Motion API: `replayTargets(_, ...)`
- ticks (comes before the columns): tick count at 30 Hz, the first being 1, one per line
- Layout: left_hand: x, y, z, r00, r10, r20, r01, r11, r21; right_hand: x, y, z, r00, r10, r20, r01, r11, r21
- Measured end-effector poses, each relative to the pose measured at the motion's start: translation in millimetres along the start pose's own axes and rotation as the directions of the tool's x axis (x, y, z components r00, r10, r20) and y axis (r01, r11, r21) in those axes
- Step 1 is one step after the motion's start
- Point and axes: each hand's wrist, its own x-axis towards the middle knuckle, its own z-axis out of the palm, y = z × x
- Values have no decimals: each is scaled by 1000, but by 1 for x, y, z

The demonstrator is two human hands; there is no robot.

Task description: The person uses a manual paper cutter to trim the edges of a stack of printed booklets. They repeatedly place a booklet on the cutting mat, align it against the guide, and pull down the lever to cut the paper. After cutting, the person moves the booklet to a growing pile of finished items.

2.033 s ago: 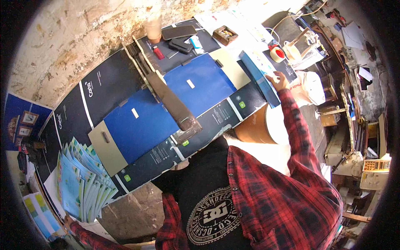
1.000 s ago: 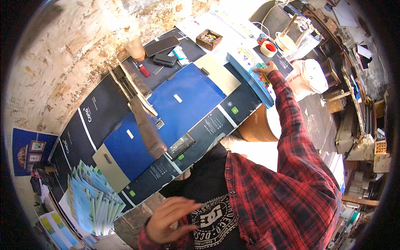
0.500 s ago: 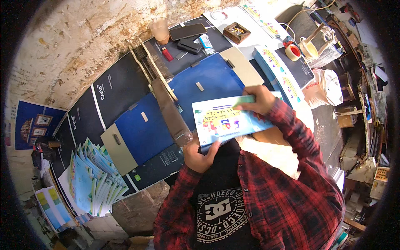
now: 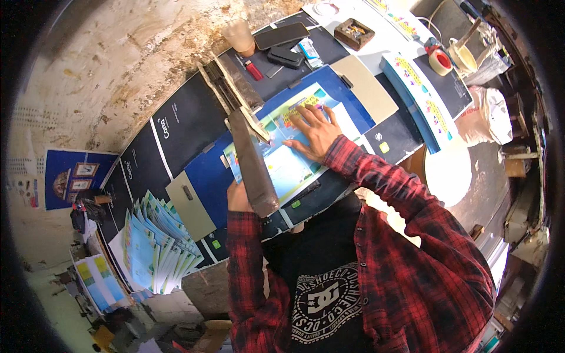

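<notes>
- Sheet (image 4: 288, 173), printed: frame centre, long axis lower left to upper right, crossed by brown bar (image 4: 252, 162).
- Right hand (image 4: 316, 132): flat, fingers spread on sheet.
- Left hand (image 4: 238, 197): partly behind bar, can't tell grip.

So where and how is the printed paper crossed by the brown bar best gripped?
Probably with a flat pinch on the right edge of the printed paper, coming from the person's right. It lies nearly flat over the blue board, so an edge offers the hold; the brown bar crosses its left part, and the right hand rests spread on it.
</notes>
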Motion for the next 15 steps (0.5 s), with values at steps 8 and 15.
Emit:
replayTargets(8, 9, 23, -7, 991, -111, -68, 119, 985, 128, -3, 23, 20, 995, 44, -88, -41, 998, 37)
replayTargets(15, 15, 29, 20, 979, -188, -81, 204, 938, 282, 0, 43, 16, 995, 71, -71, -70, 997, 16)
